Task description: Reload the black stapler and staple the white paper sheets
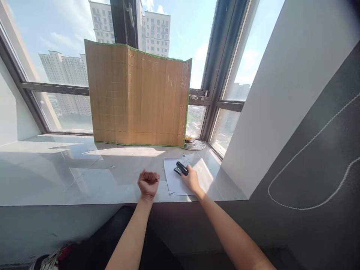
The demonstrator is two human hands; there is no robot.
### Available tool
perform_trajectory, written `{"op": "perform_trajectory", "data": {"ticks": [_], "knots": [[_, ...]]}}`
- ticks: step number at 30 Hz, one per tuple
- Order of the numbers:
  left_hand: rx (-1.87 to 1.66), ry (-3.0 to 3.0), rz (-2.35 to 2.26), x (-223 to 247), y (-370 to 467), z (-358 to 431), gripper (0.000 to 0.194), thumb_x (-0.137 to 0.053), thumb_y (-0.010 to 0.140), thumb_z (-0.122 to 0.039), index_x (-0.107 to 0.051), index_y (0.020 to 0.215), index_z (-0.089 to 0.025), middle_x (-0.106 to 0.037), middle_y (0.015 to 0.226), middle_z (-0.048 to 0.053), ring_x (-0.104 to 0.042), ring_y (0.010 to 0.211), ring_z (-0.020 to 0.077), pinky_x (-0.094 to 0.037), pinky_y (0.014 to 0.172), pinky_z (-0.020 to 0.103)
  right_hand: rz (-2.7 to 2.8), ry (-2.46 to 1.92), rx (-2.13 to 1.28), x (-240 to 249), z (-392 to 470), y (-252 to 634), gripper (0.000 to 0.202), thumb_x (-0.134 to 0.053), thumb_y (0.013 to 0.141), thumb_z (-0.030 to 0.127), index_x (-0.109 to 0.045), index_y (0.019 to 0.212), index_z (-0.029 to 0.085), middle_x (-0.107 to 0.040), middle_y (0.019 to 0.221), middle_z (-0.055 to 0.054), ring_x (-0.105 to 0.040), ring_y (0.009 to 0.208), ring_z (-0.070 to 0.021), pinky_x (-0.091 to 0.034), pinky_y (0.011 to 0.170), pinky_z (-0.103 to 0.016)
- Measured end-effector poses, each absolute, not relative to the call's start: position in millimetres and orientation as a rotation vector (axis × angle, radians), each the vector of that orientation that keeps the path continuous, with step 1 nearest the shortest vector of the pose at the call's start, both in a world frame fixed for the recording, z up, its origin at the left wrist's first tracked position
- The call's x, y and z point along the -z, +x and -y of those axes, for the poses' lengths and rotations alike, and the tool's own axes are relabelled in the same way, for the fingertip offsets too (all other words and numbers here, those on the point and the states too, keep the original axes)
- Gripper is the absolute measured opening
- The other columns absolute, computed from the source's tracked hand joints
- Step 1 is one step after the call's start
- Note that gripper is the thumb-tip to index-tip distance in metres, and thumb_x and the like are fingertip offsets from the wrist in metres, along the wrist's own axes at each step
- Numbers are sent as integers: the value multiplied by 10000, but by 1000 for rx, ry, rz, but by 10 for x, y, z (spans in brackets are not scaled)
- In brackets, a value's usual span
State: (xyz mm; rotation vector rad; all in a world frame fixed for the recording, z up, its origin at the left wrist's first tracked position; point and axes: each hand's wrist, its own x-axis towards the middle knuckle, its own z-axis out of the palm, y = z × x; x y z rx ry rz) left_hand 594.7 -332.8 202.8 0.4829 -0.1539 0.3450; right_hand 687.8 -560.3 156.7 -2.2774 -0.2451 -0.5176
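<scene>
On the white sheets of paper (174, 185) lies a black stapler (182, 168), its front pointing up and left. My right hand (192, 180) is closed around the stapler's rear end. Left of the paper, my left hand (149, 183) rests on the sill as a fist, fingers curled in and facing up. Nothing shows between its fingers. At the paper's far edge is a small patch of tiny silvery bits (186, 160), too small to name.
A bamboo mat (140, 97) with green edging stands upright against the window. Right of it, stacked round items (190, 141) sit on a pale round mat (199, 145). The glossy sill (118, 183) ends at a front edge. A beaded cord (298, 208) hangs at right.
</scene>
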Motion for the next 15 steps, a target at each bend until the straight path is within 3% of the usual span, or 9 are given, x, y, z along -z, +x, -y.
{"op": "perform_trajectory", "data": {"ticks": [6, 8, 10, 12, 15], "knots": [[-248, 555, 150, -2000, 5945, 3438, 690, -561, 995, -459, -57, 597, -207, 3, 564, -60, -63, 498, 117, -260, 495, 291, 208, -2283, 554, -1533, 5824, 6878, 170, -637, 777, 384, -494, 799, 294, -654, 749, -57, -691, 765, -326, -541, 698, -446], [-209, 557, 147, -1985, 5943, 3445, 687, -550, 989, -482, -56, 597, -210, 22, 576, -62, -39, 505, 116, -247, 486, 293, 182, -2237, 542, -1573, 5850, 6886, 242, -628, 849, 506, -537, 836, 281, -684, 777, -74, -691, 770, -324, -544, 721, -452], [-172, 577, 147, -1953, 5938, 3452, 694, -520, 991, -539, -49, 599, -216, 63, 593, -68, 3, 507, 111, -214, 468, 290, 146, -2159, 544, -1653, 5923, 6955, 370, -496, 974, 606, -580, 891, 255, -723, 846, -96, -700, 799, -303, -546, 783, -447], [-83, 631, 176, -1892, 5935, 3476, 721, -494, 978, -629, -33, 600, -223, 106, 610, -78, 40, 497, 96, -179, 452, 280, 95, -2120, 578, -1751, 6028, 7123, 483, -284, 1071, 572, -582, 880, 244, -742, 900, -105, -704, 829, -271, -539, 841, -427], [122, 726, 326, -1752, 5934, 3553, 802, -551, 881, -746, -11, 582, -234, 126, 584, -97, 38, 452, 66, -150, 441, 255, 58, -2221, 596, -1855, 6140, 7523, 376, -345, 1068, 422, -622, 905, 227, -751, 950, -96, -700, 875, -234, -541, 869, -376]]}}
